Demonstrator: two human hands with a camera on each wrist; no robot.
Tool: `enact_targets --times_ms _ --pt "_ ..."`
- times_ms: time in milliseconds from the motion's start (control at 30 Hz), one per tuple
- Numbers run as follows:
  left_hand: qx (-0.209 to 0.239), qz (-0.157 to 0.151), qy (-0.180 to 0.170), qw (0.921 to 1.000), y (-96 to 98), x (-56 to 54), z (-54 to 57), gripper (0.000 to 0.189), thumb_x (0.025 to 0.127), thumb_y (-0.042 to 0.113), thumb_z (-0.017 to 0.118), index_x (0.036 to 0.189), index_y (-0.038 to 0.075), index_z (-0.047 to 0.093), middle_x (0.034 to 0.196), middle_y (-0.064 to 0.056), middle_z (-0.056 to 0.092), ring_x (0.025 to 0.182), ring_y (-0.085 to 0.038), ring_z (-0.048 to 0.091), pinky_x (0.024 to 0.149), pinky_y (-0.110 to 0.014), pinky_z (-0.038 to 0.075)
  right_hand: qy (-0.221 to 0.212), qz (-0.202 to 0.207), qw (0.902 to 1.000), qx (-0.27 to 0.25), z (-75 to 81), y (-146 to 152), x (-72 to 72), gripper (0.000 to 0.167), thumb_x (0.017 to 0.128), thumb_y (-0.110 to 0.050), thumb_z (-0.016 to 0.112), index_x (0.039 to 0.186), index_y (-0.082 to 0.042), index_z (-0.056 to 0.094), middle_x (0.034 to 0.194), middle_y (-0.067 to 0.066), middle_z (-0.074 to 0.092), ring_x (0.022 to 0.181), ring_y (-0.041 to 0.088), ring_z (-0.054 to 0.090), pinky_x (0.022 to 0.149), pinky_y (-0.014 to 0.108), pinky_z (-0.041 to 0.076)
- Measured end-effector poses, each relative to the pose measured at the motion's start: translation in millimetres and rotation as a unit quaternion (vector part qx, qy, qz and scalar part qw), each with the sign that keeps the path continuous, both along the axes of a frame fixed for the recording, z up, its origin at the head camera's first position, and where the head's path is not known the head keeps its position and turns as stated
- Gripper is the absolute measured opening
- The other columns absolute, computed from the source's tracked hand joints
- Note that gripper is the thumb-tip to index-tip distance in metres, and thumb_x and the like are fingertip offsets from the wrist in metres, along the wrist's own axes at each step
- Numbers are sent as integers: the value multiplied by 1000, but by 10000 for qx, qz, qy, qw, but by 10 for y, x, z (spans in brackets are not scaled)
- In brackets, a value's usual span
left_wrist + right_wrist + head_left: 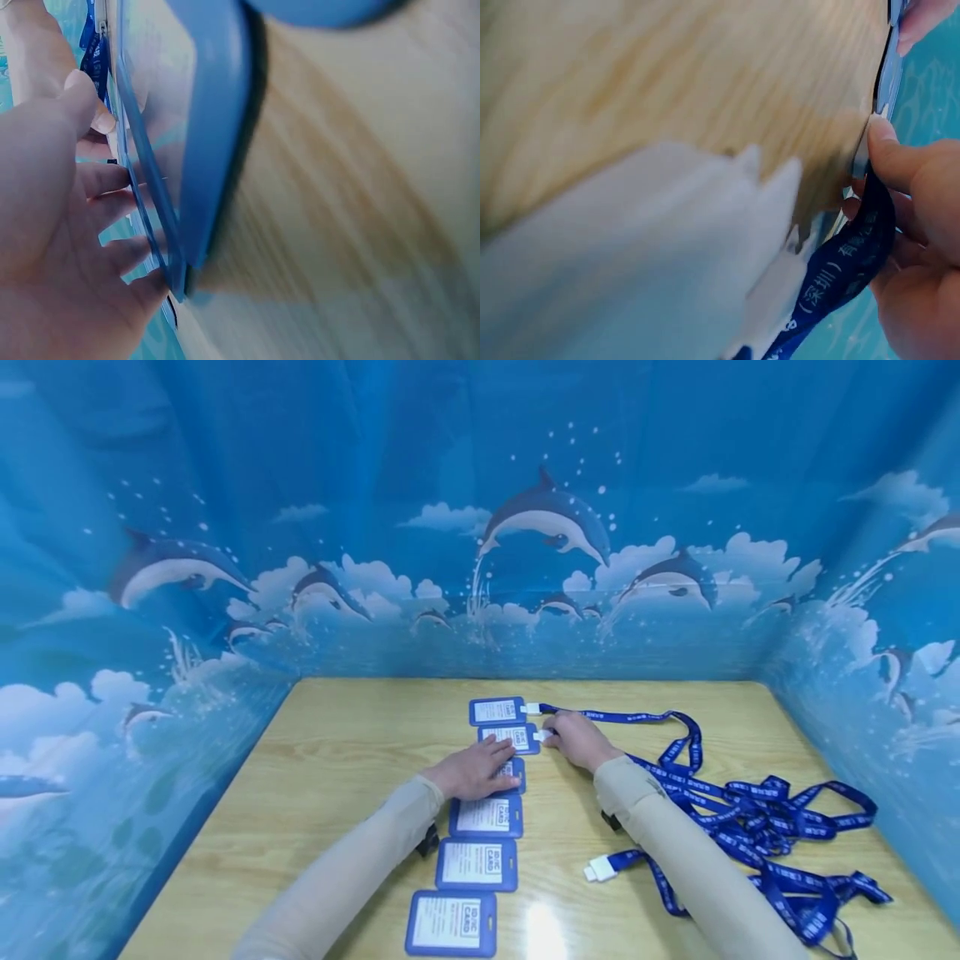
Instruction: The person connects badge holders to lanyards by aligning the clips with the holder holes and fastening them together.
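Note:
Several blue ID card holders lie in a column on the wooden table, their slots facing right. My left hand rests with extended fingers over the second card holder from the back, its palm covering part of the third card holder. At the second holder's slotted end, my right hand pinches the white clip of a blue lanyard. In the right wrist view, that lanyard, printed with white characters, runs down past the fingers. The farthest card holder has a lanyard's white clip at its slot.
A tangled pile of blue lanyards covers the table's right side. One loose white clip lies below the right forearm. Nearer card holders continue toward the front edge. A blue dolphin-printed curtain surrounds the table.

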State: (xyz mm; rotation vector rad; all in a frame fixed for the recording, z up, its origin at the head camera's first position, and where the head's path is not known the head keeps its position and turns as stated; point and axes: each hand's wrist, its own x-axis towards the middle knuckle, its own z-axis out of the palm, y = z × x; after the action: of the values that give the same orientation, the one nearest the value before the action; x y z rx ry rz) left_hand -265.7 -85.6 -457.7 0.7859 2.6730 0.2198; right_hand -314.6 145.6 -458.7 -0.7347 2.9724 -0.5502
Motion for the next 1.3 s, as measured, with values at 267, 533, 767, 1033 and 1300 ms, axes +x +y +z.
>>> enact_targets --times_ms 267,533,767,1033,1300 --pt "798 43 346 9962 -36 34 4 66 107 51 35 157 8 33 167 -11 26 156 -33 14 128 -47 16 172 -372 9981 -453 195 225 88 27 98 -10 65 122 0 70 123 19 70 117 37 65 102 52 53" --pt "1363 91 1953 9712 -65 79 234 27 104 27 57 118 6 66 116 -9 67 111 -26 65 102 -41 54 607 -495 9948 -644 526 670 330 19 100 -8 62 113 0 73 106 15 72 91 27 69 76 44 60" --pt "1208 -65 1637 9791 -97 285 251 27 107 20 50 121 4 68 116 -9 69 109 -23 67 99 -39 56 220 -671 9969 -345 355 947 648 22 97 -16 69 112 -1 73 99 10 73 85 19 68 72 37 60" --pt "992 106 1394 9852 -113 428 194 31 107 23 49 129 7 64 129 -8 66 121 -25 64 108 -40 51 -12 -711 9971 -270 123 960 757 26 93 -21 75 113 -5 74 101 8 72 84 18 66 71 38 57" --pt "1009 215 1294 9862 -80 495 157 30 108 24 48 129 9 64 128 -7 65 120 -23 63 107 -40 52 -210 -652 9974 -216 29 946 753 32 91 -24 77 116 -5 74 109 11 73 98 28 68 84 47 59"
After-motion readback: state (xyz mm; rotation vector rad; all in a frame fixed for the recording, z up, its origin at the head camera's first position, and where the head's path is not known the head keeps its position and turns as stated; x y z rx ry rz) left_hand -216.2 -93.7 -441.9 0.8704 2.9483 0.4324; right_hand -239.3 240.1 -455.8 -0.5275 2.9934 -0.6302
